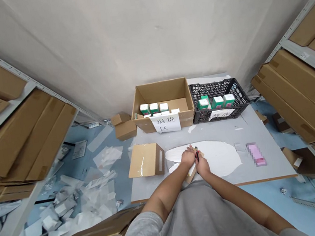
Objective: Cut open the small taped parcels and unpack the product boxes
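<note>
Both my hands meet over a small cardboard box (pixel 193 174) close to the table's front edge. My left hand (pixel 188 156) is closed on the box's far left side. In my closed right hand (pixel 202 165) is a slim black-and-red box cutter (pixel 197 155), held upright against the box. Its blade is too small to make out. Much of the box is hidden under my hands and forearms. Beneath them a torn white patch (pixel 223 157) covers part of the grey table (pixel 266 163). A larger taped carton (pixel 144 161) stands to the left.
At the back, an open cardboard box (pixel 157 88) and a black plastic crate (pixel 218 115) hold green-and-white cartons. A blurred pink item (pixel 256 154) lies right. Shelves with cartons (pixel 28 140) flank both sides; packaging litter (pixel 98 196) covers the left floor.
</note>
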The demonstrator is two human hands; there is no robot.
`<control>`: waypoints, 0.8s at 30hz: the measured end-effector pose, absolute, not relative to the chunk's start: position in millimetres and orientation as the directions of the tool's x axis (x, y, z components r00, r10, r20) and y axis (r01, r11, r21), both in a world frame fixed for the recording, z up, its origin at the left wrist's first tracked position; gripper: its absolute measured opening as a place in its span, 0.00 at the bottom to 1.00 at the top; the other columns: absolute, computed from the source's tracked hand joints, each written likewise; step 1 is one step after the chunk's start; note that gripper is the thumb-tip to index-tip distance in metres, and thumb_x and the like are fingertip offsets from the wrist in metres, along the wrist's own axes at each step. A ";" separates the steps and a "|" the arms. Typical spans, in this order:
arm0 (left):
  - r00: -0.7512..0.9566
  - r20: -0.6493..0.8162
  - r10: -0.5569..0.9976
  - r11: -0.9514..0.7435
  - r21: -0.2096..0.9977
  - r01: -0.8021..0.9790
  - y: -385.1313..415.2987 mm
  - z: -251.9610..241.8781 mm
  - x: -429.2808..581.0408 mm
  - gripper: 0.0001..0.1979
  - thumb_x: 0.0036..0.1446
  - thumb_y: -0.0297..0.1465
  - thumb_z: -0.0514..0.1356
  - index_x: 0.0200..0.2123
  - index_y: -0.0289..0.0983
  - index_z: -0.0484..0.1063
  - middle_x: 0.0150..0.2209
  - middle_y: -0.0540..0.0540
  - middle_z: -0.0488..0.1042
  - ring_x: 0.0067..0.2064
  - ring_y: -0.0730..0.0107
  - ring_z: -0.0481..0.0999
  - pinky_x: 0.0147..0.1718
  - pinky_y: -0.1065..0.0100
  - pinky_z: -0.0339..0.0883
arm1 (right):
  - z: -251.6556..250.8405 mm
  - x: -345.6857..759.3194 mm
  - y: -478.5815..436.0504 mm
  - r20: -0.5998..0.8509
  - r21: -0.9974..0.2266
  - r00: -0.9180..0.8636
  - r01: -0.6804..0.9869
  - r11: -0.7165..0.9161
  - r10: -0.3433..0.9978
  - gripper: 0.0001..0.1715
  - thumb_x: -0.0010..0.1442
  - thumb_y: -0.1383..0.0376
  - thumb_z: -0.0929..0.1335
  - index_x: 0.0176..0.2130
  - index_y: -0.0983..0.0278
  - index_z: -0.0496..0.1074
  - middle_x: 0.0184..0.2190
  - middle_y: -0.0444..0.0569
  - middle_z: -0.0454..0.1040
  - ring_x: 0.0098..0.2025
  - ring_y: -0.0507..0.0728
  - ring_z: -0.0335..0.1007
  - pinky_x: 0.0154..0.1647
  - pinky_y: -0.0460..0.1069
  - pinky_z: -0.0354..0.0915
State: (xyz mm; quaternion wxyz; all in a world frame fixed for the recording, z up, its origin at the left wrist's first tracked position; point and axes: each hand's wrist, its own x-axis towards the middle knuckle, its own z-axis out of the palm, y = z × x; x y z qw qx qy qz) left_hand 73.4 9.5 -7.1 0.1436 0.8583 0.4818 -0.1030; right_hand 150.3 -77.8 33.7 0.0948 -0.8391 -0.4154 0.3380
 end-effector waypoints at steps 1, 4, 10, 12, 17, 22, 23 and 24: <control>0.505 -0.319 0.802 -0.483 0.152 0.862 11.1 -6.0 72.2 0.28 0.79 0.38 0.46 0.74 0.30 0.57 0.65 0.24 0.71 0.55 0.51 0.80 0.50 0.57 0.75 | 35.9 151.3 -74.6 -0.489 -0.450 0.417 0.632 -0.631 0.766 0.36 0.76 0.60 0.60 0.78 0.65 0.53 0.51 0.60 0.82 0.50 0.62 0.81 0.49 0.49 0.69; 0.497 -0.312 0.810 -0.453 0.206 0.868 14.9 -3.8 67.9 0.29 0.78 0.41 0.47 0.74 0.32 0.57 0.66 0.28 0.72 0.56 0.52 0.80 0.52 0.59 0.74 | 40.5 156.7 -74.2 -0.509 -0.490 0.388 0.603 -0.629 0.768 0.37 0.76 0.62 0.60 0.78 0.64 0.52 0.50 0.59 0.82 0.49 0.61 0.81 0.48 0.49 0.70; 0.484 -0.214 0.849 -0.413 0.304 0.859 -17.1 -10.0 48.4 0.37 0.74 0.50 0.53 0.75 0.32 0.56 0.72 0.29 0.64 0.67 0.49 0.71 0.63 0.58 0.65 | 37.6 183.7 -109.6 -0.533 -0.652 0.365 0.397 -0.646 0.763 0.33 0.75 0.59 0.58 0.75 0.60 0.56 0.39 0.49 0.82 0.23 0.55 0.75 0.29 0.48 0.68; 0.461 -0.204 0.864 -0.390 0.308 0.868 -35.5 -12.1 36.8 0.39 0.72 0.51 0.56 0.74 0.31 0.55 0.71 0.28 0.65 0.68 0.47 0.70 0.65 0.55 0.63 | 34.5 195.1 -118.7 -0.524 -0.665 0.384 0.374 -0.647 0.761 0.34 0.75 0.57 0.58 0.75 0.61 0.56 0.33 0.46 0.81 0.21 0.55 0.74 0.28 0.48 0.68; 0.399 -0.255 0.881 -0.308 0.332 0.892 -48.2 -6.3 12.4 0.29 0.73 0.45 0.57 0.70 0.37 0.62 0.60 0.36 0.74 0.60 0.52 0.74 0.58 0.58 0.68 | 28.0 214.0 -117.2 -0.450 -0.669 0.380 0.456 -0.587 0.808 0.29 0.72 0.55 0.60 0.66 0.62 0.66 0.29 0.44 0.80 0.31 0.59 0.80 0.36 0.48 0.69; 0.552 -0.220 0.805 -0.459 0.358 0.813 -12.1 9.7 3.4 0.25 0.72 0.38 0.60 0.68 0.41 0.65 0.61 0.38 0.73 0.62 0.53 0.73 0.61 0.56 0.66 | 25.8 219.7 -97.1 -0.391 -0.689 0.327 0.515 -0.509 0.860 0.23 0.71 0.54 0.60 0.60 0.58 0.67 0.34 0.44 0.82 0.36 0.59 0.81 0.38 0.48 0.68; 0.600 -0.206 0.773 -0.506 0.369 0.779 -3.7 12.4 2.5 0.25 0.71 0.37 0.62 0.68 0.42 0.65 0.62 0.39 0.73 0.63 0.54 0.72 0.62 0.56 0.65 | 25.3 220.1 -92.0 -0.387 -0.686 0.332 0.520 -0.509 0.860 0.23 0.71 0.54 0.60 0.60 0.58 0.66 0.36 0.45 0.82 0.36 0.59 0.81 0.38 0.48 0.68; 0.638 -0.195 0.745 -0.542 0.381 0.749 4.2 14.6 2.1 0.25 0.70 0.36 0.63 0.68 0.42 0.66 0.62 0.39 0.73 0.63 0.54 0.71 0.64 0.56 0.64 | 24.7 220.3 -86.7 -0.386 -0.679 0.337 0.527 -0.512 0.859 0.22 0.70 0.53 0.61 0.59 0.58 0.66 0.37 0.45 0.82 0.37 0.59 0.80 0.38 0.48 0.67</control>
